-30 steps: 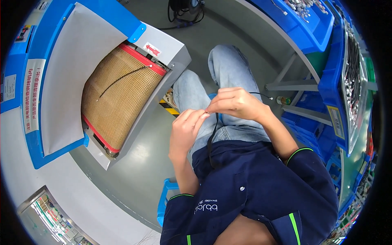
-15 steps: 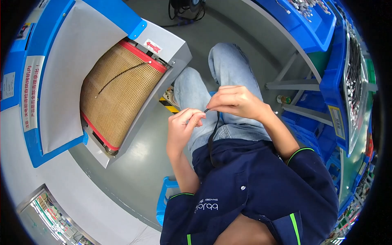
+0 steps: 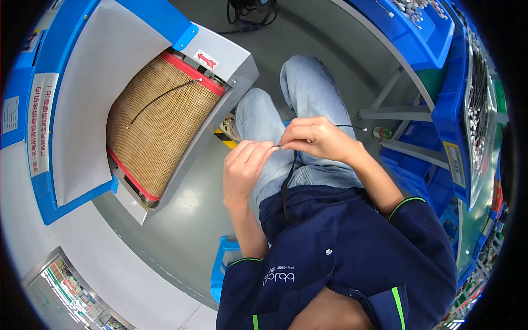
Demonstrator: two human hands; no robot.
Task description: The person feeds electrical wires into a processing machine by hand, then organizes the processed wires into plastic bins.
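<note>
The left grip (image 3: 245, 165) and the right grip (image 3: 319, 137) are together again, fingertip to fingertip; half a second ago a small gap stands between them, with a short dark length of cable (image 3: 351, 127) bare in it and the left fingers curled more tightly. Now only a sliver of dark shows where they meet. Both grips are closed to a fine pinch, thumb against fingers, apparently on one end of this cable, though the fingers hide just what each has hold of. The cable's other end comes out to the right of the right grip, past the wrist, with its white tip (image 3: 364, 130) showing clear; half a second ago that stretch is mostly hidden and the tip sits lower, so the right hand has probably turned the cable a little. The closed gap suggests that the left pinch is reset on the same spot, for close work with both hands. Below the grips is the lap of the jeans (image 3: 316, 82), and a black strap (image 3: 284, 190) hangs on the near side of them. Well to the left of the left grip, another cable (image 3: 159, 98) lies on the brown mesh belt (image 3: 154, 148), touched by neither hand. A blue bin (image 3: 437, 55) stands well off to the right of the right grip.
</note>
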